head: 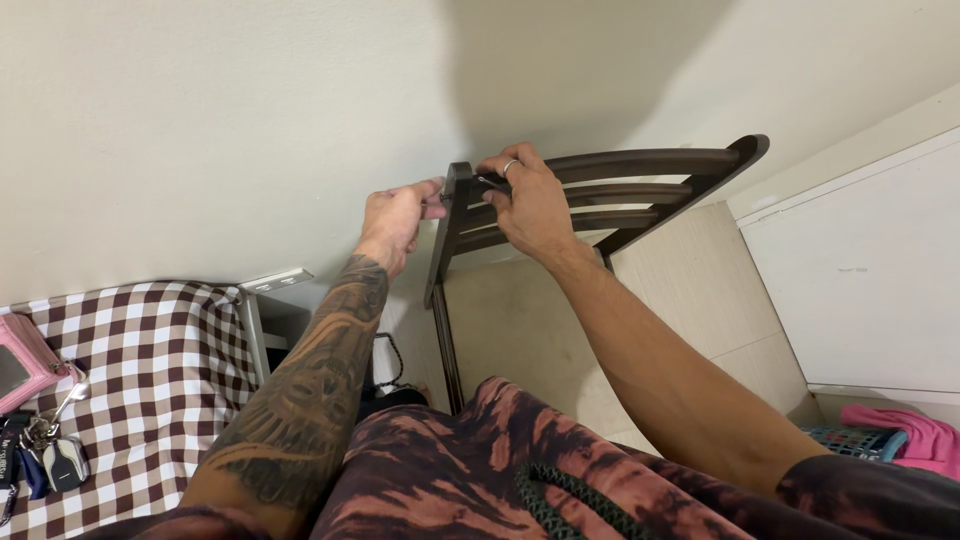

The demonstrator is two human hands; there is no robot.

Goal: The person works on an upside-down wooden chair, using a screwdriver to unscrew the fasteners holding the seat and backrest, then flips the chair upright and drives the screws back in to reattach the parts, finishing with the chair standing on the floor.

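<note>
A dark wooden chair back (640, 165) with curved slats stands against the pale wall ahead of me. My right hand (525, 200), with a ring on one finger, grips the top rail close to the chair's left post. My left hand (395, 220) is at the outer side of that same post, fingers pinched on a small object that I cannot make out. Both arms are stretched forward over my lap, where a dark red tie-dye garment (480, 470) lies.
A brown-and-white checked cloth (150, 370) covers a surface at left, bearing a pink pouch (25, 360) and a bunch of keys (50, 450). A white cabinet (860, 270) stands at right, with a blue basket (860, 440) and pink fabric (910, 435) below it. Beige floor tiles lie beyond the chair.
</note>
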